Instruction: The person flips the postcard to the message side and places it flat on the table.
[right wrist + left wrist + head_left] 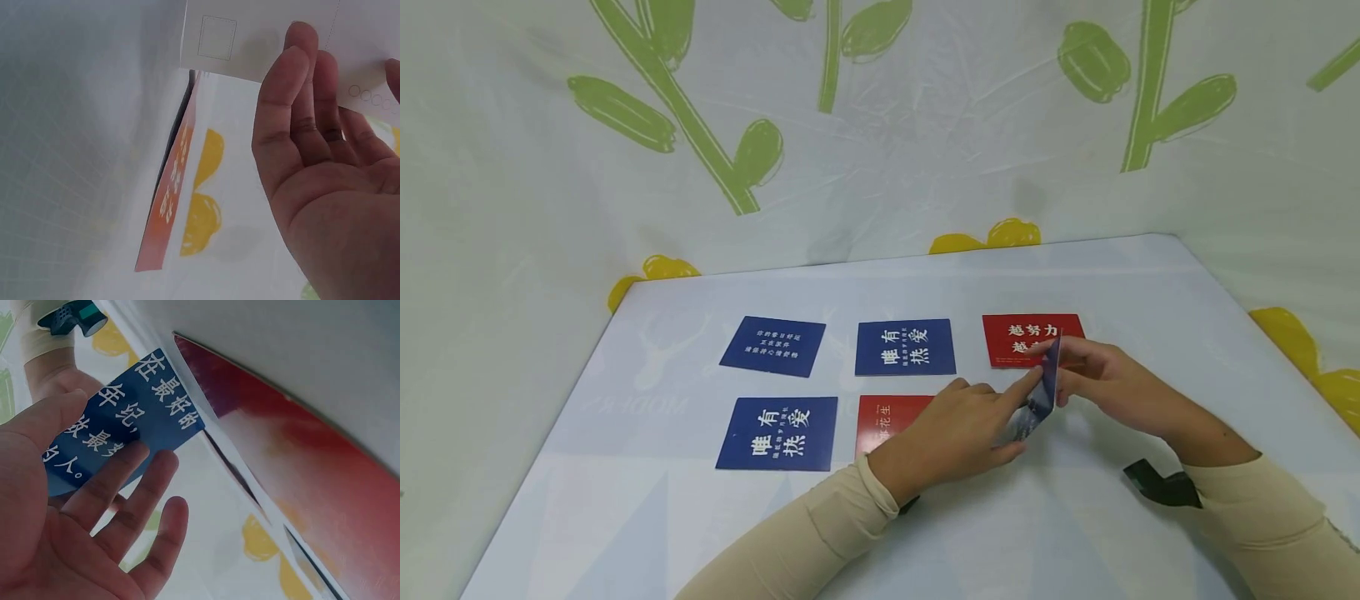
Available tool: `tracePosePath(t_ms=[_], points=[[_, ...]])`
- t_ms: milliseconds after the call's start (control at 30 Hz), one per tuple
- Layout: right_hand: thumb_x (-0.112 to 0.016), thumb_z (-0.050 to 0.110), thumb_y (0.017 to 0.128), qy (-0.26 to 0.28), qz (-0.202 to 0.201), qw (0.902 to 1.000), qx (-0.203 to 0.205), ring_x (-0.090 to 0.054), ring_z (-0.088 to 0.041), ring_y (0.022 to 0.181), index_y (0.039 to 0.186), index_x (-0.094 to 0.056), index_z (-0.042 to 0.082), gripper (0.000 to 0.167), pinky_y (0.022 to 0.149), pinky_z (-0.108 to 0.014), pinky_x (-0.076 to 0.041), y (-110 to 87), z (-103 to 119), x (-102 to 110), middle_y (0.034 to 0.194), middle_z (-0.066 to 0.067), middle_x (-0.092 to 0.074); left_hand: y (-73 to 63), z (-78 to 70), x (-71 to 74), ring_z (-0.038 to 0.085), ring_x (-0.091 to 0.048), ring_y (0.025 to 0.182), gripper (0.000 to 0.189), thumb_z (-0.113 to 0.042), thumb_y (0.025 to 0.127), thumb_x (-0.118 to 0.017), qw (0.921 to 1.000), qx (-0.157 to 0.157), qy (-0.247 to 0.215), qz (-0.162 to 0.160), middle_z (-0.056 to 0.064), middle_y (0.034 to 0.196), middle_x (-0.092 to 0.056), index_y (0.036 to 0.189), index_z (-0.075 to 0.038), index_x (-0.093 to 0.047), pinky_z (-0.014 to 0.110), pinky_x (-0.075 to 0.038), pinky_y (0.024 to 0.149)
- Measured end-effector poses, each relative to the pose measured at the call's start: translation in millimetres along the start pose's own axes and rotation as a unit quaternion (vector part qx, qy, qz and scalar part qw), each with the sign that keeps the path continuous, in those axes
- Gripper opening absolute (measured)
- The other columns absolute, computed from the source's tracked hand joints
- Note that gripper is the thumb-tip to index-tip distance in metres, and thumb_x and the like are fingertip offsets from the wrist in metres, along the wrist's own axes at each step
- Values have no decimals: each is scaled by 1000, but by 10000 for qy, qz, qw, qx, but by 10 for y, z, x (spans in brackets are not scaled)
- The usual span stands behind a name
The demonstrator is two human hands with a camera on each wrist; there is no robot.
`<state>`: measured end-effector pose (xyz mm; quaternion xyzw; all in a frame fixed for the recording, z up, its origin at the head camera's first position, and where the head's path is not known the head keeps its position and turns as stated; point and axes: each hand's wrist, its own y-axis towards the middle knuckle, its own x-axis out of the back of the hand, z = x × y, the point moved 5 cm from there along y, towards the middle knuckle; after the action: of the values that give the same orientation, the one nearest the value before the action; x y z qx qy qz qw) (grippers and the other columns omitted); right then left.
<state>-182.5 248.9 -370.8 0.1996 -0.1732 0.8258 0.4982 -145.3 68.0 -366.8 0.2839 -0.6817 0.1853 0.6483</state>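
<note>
A blue postcard with white lettering stands tilted above the table between both hands. My right hand pinches it at its upper edge. In the right wrist view the white back of the postcard shows a printed stamp box and small circles, with the right fingers against it. My left hand reaches in from the other side, its extended index finger touching the lettered face. The left wrist view shows the left thumb and fingers loosely spread in front of the postcard.
Three blue cards lie on the table, at the back left, back middle and front left. One red card lies partly under the left hand; another red card is behind the right fingers. A patterned curtain hangs behind.
</note>
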Motion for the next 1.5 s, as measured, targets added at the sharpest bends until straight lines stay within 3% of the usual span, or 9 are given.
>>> tracePosePath(t_ms=[333, 533, 667, 833, 1033, 1233, 1333, 1500], points=[[-58, 18, 102, -194, -107, 9994, 265, -65, -23, 79, 132, -55, 4, 33, 73, -29, -56, -15, 54, -31, 88, -9, -64, -10, -4, 20, 2, -63, 75, 92, -49, 92, -67, 9997, -119, -119, -199, -14, 88, -73, 160, -13, -17, 18, -42, 68], [-61, 18, 100, -547, -346, 9973, 341, -63, -15, 95, 132, -59, 11, 32, 77, -26, -55, -28, 87, -20, 113, -4, -61, -8, -1, 25, 0, -59, 67, 96, -51, 90, -69, 9993, -68, -308, -207, -14, 89, -74, 160, -13, -15, 18, -43, 69], [-63, 20, 99, -878, -475, 9945, 330, -60, -24, 109, 132, -59, 15, 33, 82, -31, -55, -30, 90, -12, 126, -3, -58, -3, 6, 36, 0, -61, 64, 97, -50, 89, -72, 9981, 9, -501, -353, -14, 104, -76, 160, -14, -16, 17, -46, 70], [-61, 21, 100, -722, -330, 9965, 247, -60, -32, 117, 128, -60, 12, 30, 87, -31, -55, -17, 74, -36, 126, -6, -62, -11, 17, 40, 1, -68, 68, 103, -46, 87, -75, 9939, 190, -1037, -327, -14, 115, -74, 162, -19, -8, 16, -50, 76], [-61, 21, 100, -722, -408, 9963, 237, -62, -16, 112, 127, -61, 14, 28, 86, -23, -53, -15, 71, -38, 122, -1, -63, -12, 39, 57, 1, -72, 83, 105, -48, 83, -78, 9871, 631, -1456, -217, -12, 109, -76, 161, -27, -11, 25, -52, 93], [-60, 18, 100, -578, -451, 9967, 354, -62, -5, 102, 131, -59, 10, 32, 84, -23, -55, -15, 70, -37, 120, -4, -63, -8, 65, 81, -3, -70, 84, 100, -54, 82, -77, 9879, 738, -1312, -359, -12, 105, -77, 159, -21, -22, 15, -47, 76], [-59, 18, 101, -501, -439, 9972, 335, -62, -7, 101, 135, -57, 6, 36, 84, -22, -55, -20, 60, -35, 122, -7, -62, -6, 83, 87, -3, -65, 69, 96, -56, 83, -75, 9881, 740, -1292, -378, -11, 93, -76, 158, -19, -27, 12, -42, 63], [-57, 19, 102, -424, -381, 9979, 296, -61, -9, 101, 140, -52, 3, 41, 84, -21, -56, -24, 51, -34, 126, -12, -61, -15, 128, 107, -5, -48, 44, 83, -54, 90, -68, 9797, 766, -1811, -379, -10, 77, -69, 156, -19, -31, 11, -38, 45]])
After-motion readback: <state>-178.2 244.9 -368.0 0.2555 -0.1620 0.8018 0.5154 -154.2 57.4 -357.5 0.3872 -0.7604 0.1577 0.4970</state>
